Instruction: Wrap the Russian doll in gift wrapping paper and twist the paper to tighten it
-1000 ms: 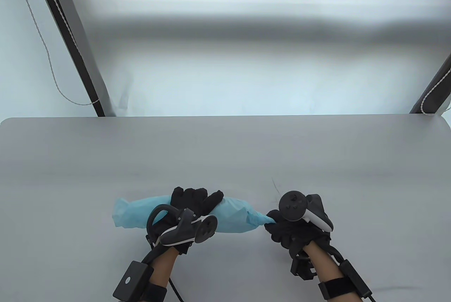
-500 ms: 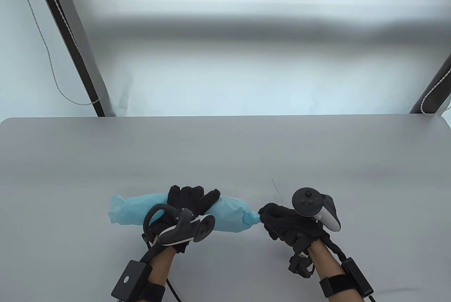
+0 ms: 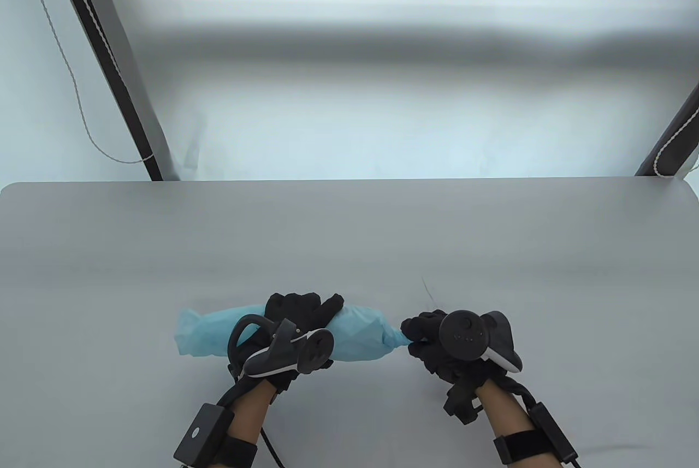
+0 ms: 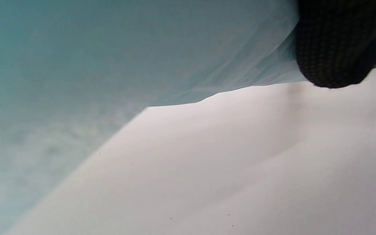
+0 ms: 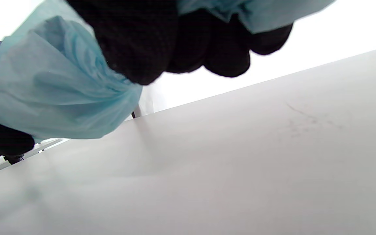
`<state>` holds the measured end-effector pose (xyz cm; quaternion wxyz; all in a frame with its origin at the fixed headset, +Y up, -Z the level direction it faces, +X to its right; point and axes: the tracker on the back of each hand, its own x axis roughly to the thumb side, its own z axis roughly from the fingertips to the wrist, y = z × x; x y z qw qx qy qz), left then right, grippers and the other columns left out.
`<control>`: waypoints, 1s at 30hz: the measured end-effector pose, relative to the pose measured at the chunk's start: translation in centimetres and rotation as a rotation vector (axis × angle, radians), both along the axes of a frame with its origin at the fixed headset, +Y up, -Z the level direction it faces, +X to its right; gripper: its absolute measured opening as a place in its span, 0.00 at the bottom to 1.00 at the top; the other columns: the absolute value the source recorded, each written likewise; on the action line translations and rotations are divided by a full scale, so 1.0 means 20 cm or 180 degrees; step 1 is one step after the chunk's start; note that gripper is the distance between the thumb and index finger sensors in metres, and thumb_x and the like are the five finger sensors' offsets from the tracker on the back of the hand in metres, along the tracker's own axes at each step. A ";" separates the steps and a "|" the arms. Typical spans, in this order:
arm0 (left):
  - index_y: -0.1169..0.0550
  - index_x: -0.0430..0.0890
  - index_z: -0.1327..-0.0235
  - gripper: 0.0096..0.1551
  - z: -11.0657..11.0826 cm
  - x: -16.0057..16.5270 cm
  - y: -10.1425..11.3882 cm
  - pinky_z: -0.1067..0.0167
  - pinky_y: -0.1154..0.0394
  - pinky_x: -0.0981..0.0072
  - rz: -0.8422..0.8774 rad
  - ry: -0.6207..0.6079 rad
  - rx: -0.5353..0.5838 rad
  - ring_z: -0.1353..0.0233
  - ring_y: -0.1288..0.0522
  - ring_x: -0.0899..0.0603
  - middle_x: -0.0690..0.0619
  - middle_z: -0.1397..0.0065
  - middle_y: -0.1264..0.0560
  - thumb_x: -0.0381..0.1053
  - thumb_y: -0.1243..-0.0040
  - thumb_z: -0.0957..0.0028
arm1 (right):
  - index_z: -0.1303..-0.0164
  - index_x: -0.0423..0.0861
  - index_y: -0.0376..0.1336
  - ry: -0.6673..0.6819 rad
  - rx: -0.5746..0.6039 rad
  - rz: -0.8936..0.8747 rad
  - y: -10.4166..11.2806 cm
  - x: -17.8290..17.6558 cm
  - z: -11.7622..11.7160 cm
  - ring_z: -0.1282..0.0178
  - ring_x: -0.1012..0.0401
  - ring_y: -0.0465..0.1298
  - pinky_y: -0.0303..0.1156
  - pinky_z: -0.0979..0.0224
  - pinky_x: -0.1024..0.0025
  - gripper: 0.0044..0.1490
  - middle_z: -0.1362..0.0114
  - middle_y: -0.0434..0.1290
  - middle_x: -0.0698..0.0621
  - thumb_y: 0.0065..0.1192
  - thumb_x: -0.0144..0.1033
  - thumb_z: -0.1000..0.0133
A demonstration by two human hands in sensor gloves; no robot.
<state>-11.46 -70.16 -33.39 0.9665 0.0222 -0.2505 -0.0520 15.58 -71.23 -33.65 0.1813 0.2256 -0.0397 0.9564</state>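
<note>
A long bundle of light blue wrapping paper (image 3: 357,334) lies sideways near the table's front edge; the doll inside is hidden. My left hand (image 3: 297,315) grips the bundle around its middle, fingers curled over the top. My right hand (image 3: 423,334) pinches the twisted right end of the paper, which narrows to a tight neck there. The left end of the paper (image 3: 188,331) stands open and loose. In the right wrist view the gathered paper (image 5: 60,88) bunches under my fingers (image 5: 135,42). In the left wrist view the paper (image 4: 109,49) fills the upper part beside one fingertip (image 4: 335,45).
The grey table (image 3: 349,238) stretches bare behind and to both sides of the bundle. A faint dark scratch (image 3: 426,288) marks the surface just beyond my right hand. Dark stand legs with cords (image 3: 109,64) rise beyond the far edge.
My right hand has rolled at the wrist while holding the paper's right end, its tracker swinging up and back down. The bundle shifted slightly left, then back. The left hand's grip stayed the same.
</note>
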 end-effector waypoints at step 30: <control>0.49 0.42 0.18 0.75 0.15 0.30 0.02 0.31 0.34 0.29 -0.0269 -0.0523 0.0619 0.21 0.29 0.34 0.45 0.17 0.34 0.72 0.19 0.65 | 0.06 0.30 0.40 0.0474 -0.0597 0.0579 0.09 -0.24 0.05 0.17 0.30 0.68 0.67 0.20 0.35 0.87 0.09 0.59 0.25 0.73 0.75 0.56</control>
